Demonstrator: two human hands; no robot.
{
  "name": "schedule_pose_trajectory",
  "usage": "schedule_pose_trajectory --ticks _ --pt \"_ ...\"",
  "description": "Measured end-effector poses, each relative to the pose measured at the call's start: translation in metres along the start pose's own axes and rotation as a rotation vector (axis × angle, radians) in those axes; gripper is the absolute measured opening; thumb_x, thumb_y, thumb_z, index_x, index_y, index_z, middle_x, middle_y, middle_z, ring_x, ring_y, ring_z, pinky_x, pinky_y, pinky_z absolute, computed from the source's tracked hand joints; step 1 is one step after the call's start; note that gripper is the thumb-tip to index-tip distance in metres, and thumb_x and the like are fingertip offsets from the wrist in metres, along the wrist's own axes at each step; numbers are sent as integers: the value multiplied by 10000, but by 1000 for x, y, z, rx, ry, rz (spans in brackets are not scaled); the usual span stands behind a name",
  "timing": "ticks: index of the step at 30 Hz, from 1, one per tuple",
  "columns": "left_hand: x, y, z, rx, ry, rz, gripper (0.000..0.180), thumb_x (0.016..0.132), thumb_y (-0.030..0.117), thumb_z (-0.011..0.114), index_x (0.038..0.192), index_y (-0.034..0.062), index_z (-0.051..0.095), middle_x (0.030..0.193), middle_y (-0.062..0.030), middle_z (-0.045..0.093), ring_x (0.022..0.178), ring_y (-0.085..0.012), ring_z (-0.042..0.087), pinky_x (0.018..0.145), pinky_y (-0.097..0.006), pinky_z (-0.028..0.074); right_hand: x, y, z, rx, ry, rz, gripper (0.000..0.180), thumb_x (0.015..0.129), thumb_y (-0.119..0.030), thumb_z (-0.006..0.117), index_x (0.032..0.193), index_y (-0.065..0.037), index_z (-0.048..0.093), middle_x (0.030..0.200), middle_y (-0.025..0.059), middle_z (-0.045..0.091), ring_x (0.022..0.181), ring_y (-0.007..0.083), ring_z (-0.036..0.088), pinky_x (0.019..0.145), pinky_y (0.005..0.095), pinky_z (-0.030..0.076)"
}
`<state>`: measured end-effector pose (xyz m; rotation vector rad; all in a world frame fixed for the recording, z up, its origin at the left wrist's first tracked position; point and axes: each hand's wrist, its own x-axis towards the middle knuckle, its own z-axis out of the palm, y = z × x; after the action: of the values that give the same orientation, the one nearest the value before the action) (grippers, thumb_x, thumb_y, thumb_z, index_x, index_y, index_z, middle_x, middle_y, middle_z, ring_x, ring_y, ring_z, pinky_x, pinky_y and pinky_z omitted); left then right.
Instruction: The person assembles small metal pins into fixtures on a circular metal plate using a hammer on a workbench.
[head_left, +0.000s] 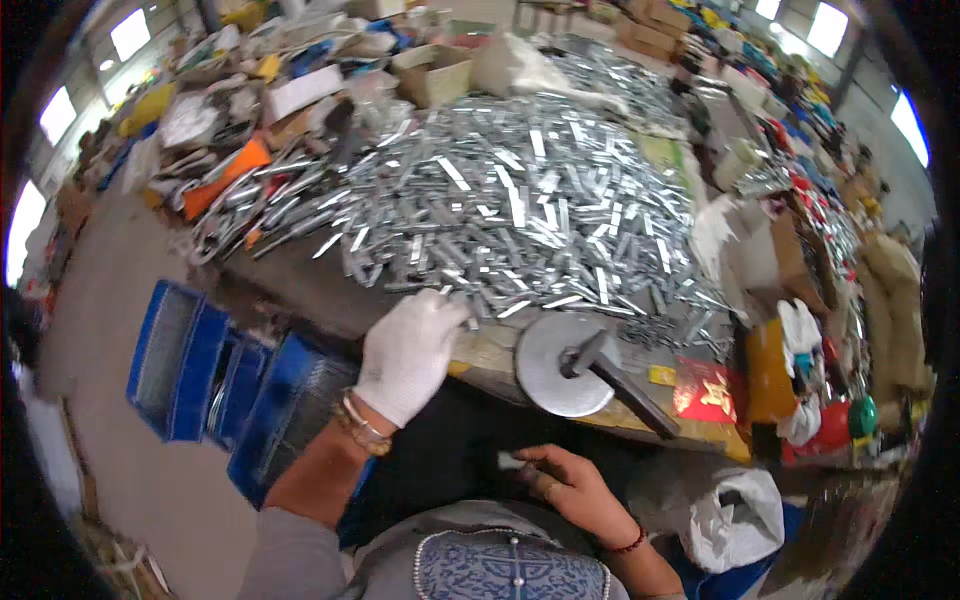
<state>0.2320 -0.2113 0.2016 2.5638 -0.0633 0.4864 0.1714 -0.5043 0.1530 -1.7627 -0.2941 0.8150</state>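
My left hand (408, 352), in a white knit glove, reaches to the near edge of a heap of shiny metal strips (530, 200). Its fingers are curled together at the strips; what is between the fingertips is hidden. Close to my body, my bare right hand (575, 488) pinches a small pale-grey metal piece (511, 461) between thumb and fingers. On the table edge between the hands lies a round metal disc (540, 372), with a hammer (630, 387) resting on it, its handle pointing toward me and rightward.
Blue plastic baskets (180, 360) stand at the left below the table. Longer metal parts with an orange piece (228, 177) lie beyond them. A red packet (706, 390) is right of the hammer. A white sack (737, 520) sits at lower right; cardboard boxes (432, 76) stand behind the heap.
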Motion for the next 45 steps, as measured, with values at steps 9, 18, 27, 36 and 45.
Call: schedule_pose_trajectory --ticks 9,18,27,36,45 --pt "39 -19 -5 266 -161 413 136 871 113 700 984 132 773 1036 -102 670 1000 -332 660 848 -464 555 -24 -24 -38 -94 104 -170 308 1009 -145 705 1303 -49 701 1232 176 742 1139 338 728 980 422 576" --pt "8 6 4 21 -87 353 183 819 54 778 994 64 724 1156 -121 668 1126 -365 617 976 -470 509 0 -31 -176 -1027 896 -295 222 802 -72 774 1018 -106 737 1013 109 649 954 321 697 784 455 576" --pt "1 49 34 -69 -264 359 133 856 124 786 965 62 742 1150 -133 681 1158 -373 616 1010 -485 503 26 -37 -216 -1532 676 -271 78 844 -83 655 914 -87 690 1023 99 631 1009 308 674 796 451 588" --pt "0 48 33 -170 -236 292 90 886 169 786 950 106 779 1002 -84 693 1004 -329 653 888 -439 533 25 -48 -81 327 526 -371 339 809 81 717 1114 -61 674 1033 120 689 992 292 702 872 324 553" --pt "-14 41 38 -218 -97 294 194 809 107 851 990 89 785 985 -91 705 971 -319 689 831 -424 553 19 -56 -69 -878 460 -572 291 769 -73 787 1056 -95 741 946 78 629 904 298 656 746 442 561"
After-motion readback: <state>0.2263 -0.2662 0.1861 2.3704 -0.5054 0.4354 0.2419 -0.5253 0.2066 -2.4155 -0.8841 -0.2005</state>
